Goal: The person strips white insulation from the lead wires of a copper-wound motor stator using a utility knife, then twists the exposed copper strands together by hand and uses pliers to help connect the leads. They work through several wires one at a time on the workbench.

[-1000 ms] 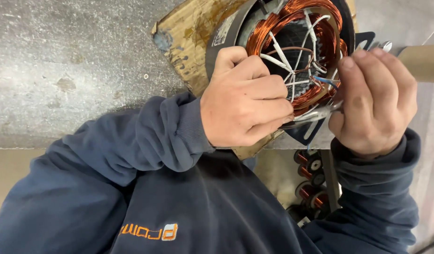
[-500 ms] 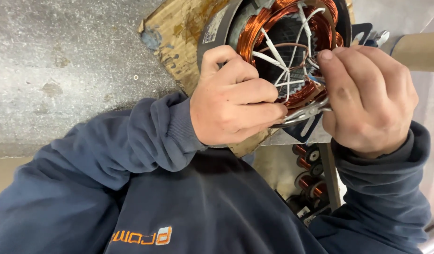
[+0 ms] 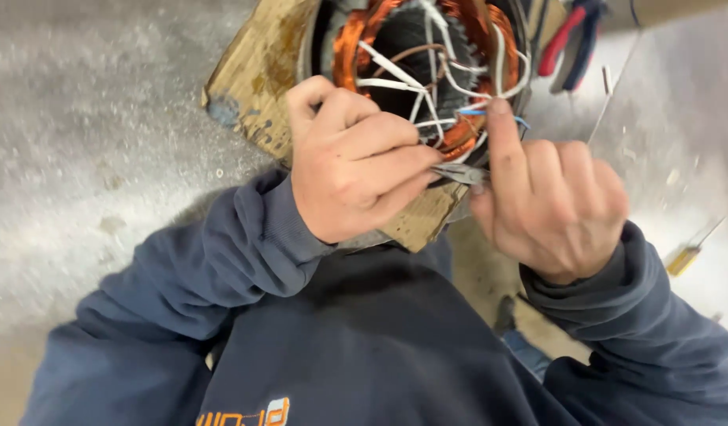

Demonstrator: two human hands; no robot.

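- Motor (image 3: 427, 71) with copper windings and white wires sits on a wooden board (image 3: 253, 79), at the top of the view.
- Left hand (image 3: 352, 162) is clenched at the motor's near edge, gripping a small metal tool (image 3: 459, 173) whose tip pokes out toward the right hand.
- Right hand (image 3: 553, 205) is just right of that tool, fingers curled, forefinger pressing the wires at the motor's rim; it grasps nothing visible.
- Red-handled pliers (image 3: 569, 39) lie right of the motor.
- Yellow screwdriver (image 3: 687, 256) lies farther right, well apart.
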